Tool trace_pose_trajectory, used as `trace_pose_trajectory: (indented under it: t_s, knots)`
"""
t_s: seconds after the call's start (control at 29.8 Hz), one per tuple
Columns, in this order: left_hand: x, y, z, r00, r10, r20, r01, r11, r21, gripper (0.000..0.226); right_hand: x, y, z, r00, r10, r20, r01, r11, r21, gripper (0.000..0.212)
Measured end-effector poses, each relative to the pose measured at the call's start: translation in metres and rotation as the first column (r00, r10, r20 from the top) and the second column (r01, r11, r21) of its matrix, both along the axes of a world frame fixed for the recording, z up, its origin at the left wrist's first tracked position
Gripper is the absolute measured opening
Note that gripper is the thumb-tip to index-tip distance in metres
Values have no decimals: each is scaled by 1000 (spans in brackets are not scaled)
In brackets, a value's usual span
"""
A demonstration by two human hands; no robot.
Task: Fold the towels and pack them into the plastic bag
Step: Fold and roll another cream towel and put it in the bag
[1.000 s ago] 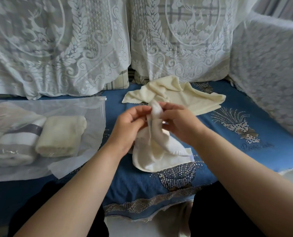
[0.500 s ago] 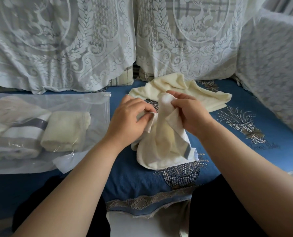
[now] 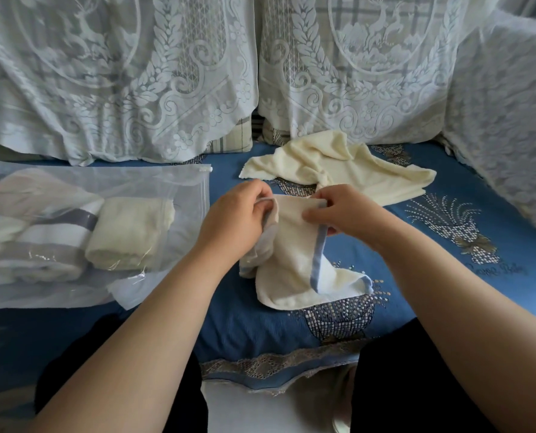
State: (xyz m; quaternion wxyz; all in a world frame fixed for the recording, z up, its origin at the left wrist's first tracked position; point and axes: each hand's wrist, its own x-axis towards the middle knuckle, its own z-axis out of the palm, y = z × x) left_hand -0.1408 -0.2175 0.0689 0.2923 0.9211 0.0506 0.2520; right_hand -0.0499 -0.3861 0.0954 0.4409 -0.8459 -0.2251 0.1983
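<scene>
left hand (image 3: pixel 232 223) & right hand (image 3: pixel 341 214) both pinching the towel's (image 3: pixel 291 264) top edge; bag (image 3: pixel 182 195) w/ folded towels sits left

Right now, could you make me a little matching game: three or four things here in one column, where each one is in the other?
Things:
1. blue-edged towel
2. cream towel
3. plastic bag
4. rolled towel

Places:
A. inside the bag
B. lying loose behind the hands
C. held by both hands
D. flat on the blue cover, at the left

Pairs: 1-C, 2-B, 3-D, 4-A
</scene>
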Motion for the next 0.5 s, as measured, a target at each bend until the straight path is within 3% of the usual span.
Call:
trace_pose_trajectory:
  t_s: [0.1,0.17,0.23,0.34,0.37,0.5]
  knots:
    - [2,5,-2,994,-18,-110,4,993,-121,16,2,-4,-1,957,-80,-277,127,979,156,11]
    - [3,4,-5,996,-70,-62,60,986,-153,25,-3,0,-7,884,-98,-457,250,926,284,11]
    - [5,2,-5,998,-63,20,64,996,-59,21,-10,5,-14,812,-92,-576,362,853,375,10]
    - [4,3,2,980,-117,163,101,990,102,18,-15,6,-23,746,-165,-646,530,734,425,12]
    - [2,2,4,977,-154,151,139,985,103,16,-16,6,-25,741,-193,-643,558,710,430,15]
    - [-5,-5,4,972,-206,-116,197,977,-84,12,-31,7,-34,791,-162,-590,491,743,454,12]
